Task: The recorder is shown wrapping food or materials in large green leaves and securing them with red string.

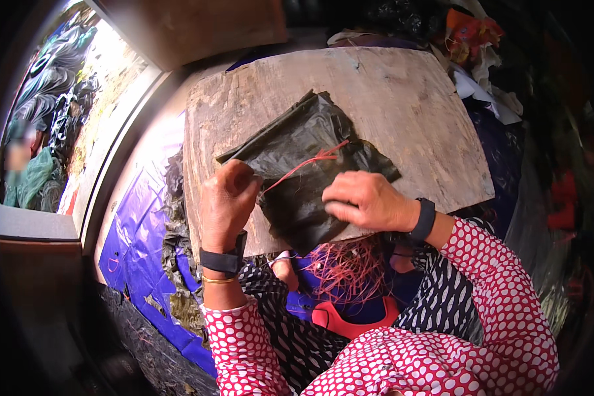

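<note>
A folded sheet of black plastic [297, 148] lies on the wooden board, its upper left edge doubled into a straight fold. Across it runs a thin red string [297, 168], bunched and frayed toward its upper right end. My left hand [230, 198] is closed at the left side of the plastic, and the string's lower end reaches its fingertips. Over the plastic's right side, my right hand [366, 201] has its fingers curled inward. Whatever those fingers hold, if anything, is hidden.
The wooden board [416, 92] spans my lap. Below its near edge sits a heap of red strings [353, 270] between my legs. Purple-blue sheeting [142, 231] covers the left side. Crumpled bags and an orange-red bundle [472, 36] lie at the far right. A doorway opens at left.
</note>
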Demonstrator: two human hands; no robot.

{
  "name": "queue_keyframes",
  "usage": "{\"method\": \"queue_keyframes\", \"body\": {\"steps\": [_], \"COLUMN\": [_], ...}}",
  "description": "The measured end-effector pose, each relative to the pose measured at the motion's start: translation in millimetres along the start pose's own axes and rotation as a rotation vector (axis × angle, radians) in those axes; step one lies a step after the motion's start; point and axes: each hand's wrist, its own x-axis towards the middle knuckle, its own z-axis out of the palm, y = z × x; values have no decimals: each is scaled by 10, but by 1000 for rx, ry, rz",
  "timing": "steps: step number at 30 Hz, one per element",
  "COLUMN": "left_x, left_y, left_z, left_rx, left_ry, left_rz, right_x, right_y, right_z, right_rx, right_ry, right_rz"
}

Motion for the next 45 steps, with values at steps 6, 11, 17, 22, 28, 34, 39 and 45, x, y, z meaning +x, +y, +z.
{"method": "queue_keyframes", "body": {"steps": [6,11,17,22,28,34,39,45], "left_x": [16,53,140,261,373,456,522,567], "left_y": [123,59,307,504,563,645,701,684], "left_z": [307,350,422,806,1102,1247,1268,1299], "left_rx": [284,346,368,327,425,401,360,399], "left_ry": [-90,-187,-95,-32,-108,-94,-43,43], "left_rz": [186,111,234,350,353,301,246,194], "right_x": [114,96,114,39,99,21,-9,-8], "right_y": [298,673,662,737,655,655,560,526], "right_z": [-183,-260,-287,-328,-220,-120,-84,-142], "right_rx": [-203,-217,-29,-352,-171,-133,-141,-201], "right_ry": [193,150,296,203,112,251,249,173], "right_rz": [150,322,498,453,528,363,326,359]}}
